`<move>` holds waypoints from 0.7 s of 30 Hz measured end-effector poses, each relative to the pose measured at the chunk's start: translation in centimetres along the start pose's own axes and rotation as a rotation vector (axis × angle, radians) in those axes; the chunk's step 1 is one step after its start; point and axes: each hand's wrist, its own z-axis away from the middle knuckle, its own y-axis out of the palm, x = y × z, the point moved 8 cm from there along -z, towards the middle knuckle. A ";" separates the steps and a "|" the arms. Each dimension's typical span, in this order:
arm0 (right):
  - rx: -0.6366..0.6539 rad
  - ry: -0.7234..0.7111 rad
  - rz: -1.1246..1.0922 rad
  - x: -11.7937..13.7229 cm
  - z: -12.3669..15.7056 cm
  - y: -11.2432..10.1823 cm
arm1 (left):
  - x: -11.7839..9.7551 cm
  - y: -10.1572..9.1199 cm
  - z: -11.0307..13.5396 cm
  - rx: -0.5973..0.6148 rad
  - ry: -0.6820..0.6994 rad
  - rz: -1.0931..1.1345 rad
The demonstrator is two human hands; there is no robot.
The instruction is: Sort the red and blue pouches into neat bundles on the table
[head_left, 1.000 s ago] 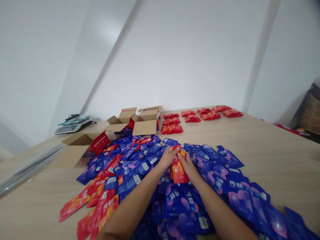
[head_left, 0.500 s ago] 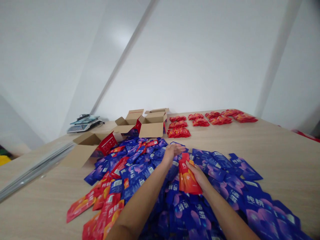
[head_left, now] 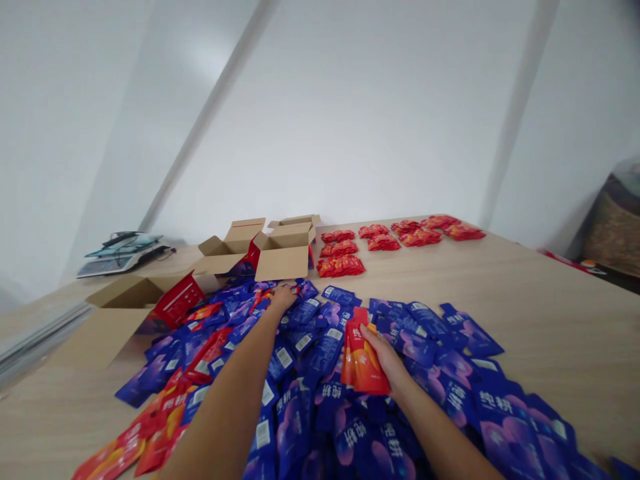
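My right hand (head_left: 379, 347) is closed around a small stack of red-orange spouted pouches (head_left: 364, 363), held upright over the pile of blue pouches (head_left: 325, 343). At the far side of the pile, my left hand (head_left: 284, 295) reaches down beside a red pouch (head_left: 263, 298) lying among blue ones. Its fingertips are too small and partly hidden to show whether they grip anything. More red pouches (head_left: 170, 403) lie mixed with blue ones left of my left forearm.
Open cardboard boxes (head_left: 285, 260) stand behind the pile, with another open box (head_left: 113, 327) at left. Stacks of red pouches (head_left: 341, 267) sit in groups toward the back of the wooden table (head_left: 540, 320). A scale (head_left: 117, 261) bearing papers stands at the back left.
My left hand has moved away from the held stack, left and farther out to the pile's far side. My right hand still holds the red pouches. The view has shifted to the right.
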 end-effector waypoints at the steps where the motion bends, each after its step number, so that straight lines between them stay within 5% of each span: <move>1: 0.003 0.001 -0.003 0.0 -0.1 -0.1 | -0.1 0.0 0.1 -0.007 0.004 0.031; 8: 0.001 -0.012 -0.030 0.1 -0.3 -0.4 | -3.9 -3.4 3.7 -0.185 0.165 0.465; 12: 0.003 -0.030 -0.049 0.3 -0.3 -0.3 | -6.6 -5.1 7.2 -0.272 0.143 0.758; 18: 0.016 -0.092 -0.090 0.9 0.3 0.4 | -10.7 -2.4 13.4 -0.144 -0.126 1.551; 21: -0.047 -0.166 -0.154 1.6 0.6 -0.2 | -12.4 -0.3 16.4 -0.044 -0.223 1.686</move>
